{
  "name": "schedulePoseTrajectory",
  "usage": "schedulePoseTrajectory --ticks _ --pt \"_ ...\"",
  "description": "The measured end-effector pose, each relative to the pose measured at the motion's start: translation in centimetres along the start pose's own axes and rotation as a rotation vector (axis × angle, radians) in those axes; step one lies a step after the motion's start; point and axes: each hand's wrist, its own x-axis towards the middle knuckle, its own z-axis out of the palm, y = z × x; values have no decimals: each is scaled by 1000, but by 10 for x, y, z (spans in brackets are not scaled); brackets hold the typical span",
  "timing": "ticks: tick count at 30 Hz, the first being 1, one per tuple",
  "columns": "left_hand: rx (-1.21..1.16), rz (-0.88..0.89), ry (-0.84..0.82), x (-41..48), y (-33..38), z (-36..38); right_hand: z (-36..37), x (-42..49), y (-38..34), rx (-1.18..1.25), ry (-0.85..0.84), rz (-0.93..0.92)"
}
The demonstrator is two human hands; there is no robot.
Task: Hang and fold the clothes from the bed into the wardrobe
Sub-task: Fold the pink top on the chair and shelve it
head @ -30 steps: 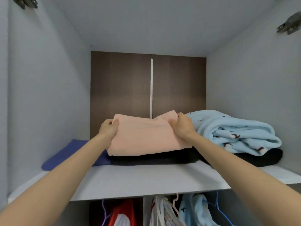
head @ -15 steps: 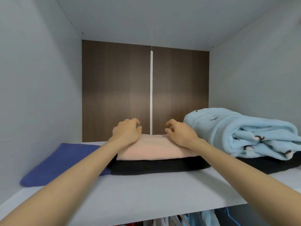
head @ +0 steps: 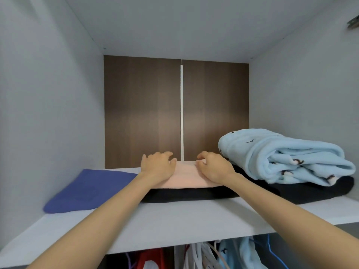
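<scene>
A folded pink garment point(head: 186, 176) lies flat on a folded black garment point(head: 190, 194) in the middle of the white wardrobe shelf point(head: 155, 224). My left hand point(head: 157, 166) rests on the pink garment's left part, and my right hand point(head: 213, 167) rests on its right part. The fingers of both are loosely bent over the top, with the tips near the far edge. Neither hand pinches the cloth.
A flat dark blue cloth point(head: 91, 189) lies at the shelf's left. At the right, a bulky light blue fleece point(head: 281, 156) sits on another black garment point(head: 310, 193). Below the shelf hang white hangers point(head: 204, 255) and a red garment point(head: 151, 259). Grey side walls close in.
A second ago both hands gripped the pink garment, tilted above the black one. It now lies flat on that garment, and the hands have let go and rest on top.
</scene>
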Motion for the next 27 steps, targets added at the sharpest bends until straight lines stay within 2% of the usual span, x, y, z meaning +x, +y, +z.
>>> schedulePoseTrajectory --ticks 9,16,20,27 --pt "-154 51 213 -92 38 -32 -53 -87 7 151 142 -205" --pt "-270 54 347 -204 88 -30 -72 -196 38 353 193 -199" --pt "-355 53 328 -273 118 -20 -79 -257 58 447 152 -172" --pt "-406 32 184 -358 146 -3 -74 -355 84 493 58 -65"
